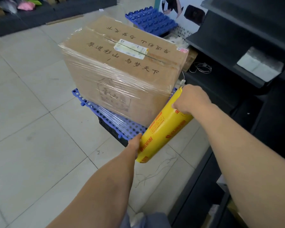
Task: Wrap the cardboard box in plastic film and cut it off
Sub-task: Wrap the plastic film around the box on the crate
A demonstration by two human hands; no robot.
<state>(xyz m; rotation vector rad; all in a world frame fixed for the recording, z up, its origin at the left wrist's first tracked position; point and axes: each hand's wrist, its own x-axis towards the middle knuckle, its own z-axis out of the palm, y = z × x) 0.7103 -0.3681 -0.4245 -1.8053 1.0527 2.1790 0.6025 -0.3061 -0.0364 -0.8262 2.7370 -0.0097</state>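
Pale floor tiles (31,102) run through a stockroom with dark shelving (247,66) along the right and a second blue plastic pallet (151,20) lying at the far side. Near the middle, the cardboard box (122,68) stands on a blue perforated pallet (122,125), which keeps it off the floor and probably lets the roll pass low around its sides. Clear plastic film (115,74) already bands the box's upper near face, with a looser sheet stretched down over the pallet at the near left, so the wrapping looks partly done and the cutting not yet begun. Just beside the box's near right corner, the person holds the yellow roll of film (163,129) tilted, one end in each hand, likely so it can turn and pay out film under tension. The right hand (192,99) is closed over the far, upper end, fingers curled around it. The left hand (136,143) supports the near, lower end; its thumb lies along the roll, but its other fingers are hidden behind it, so I cannot tell how they sit. Holding the roll close to the corner should keep the film taut as it rounds the edge.
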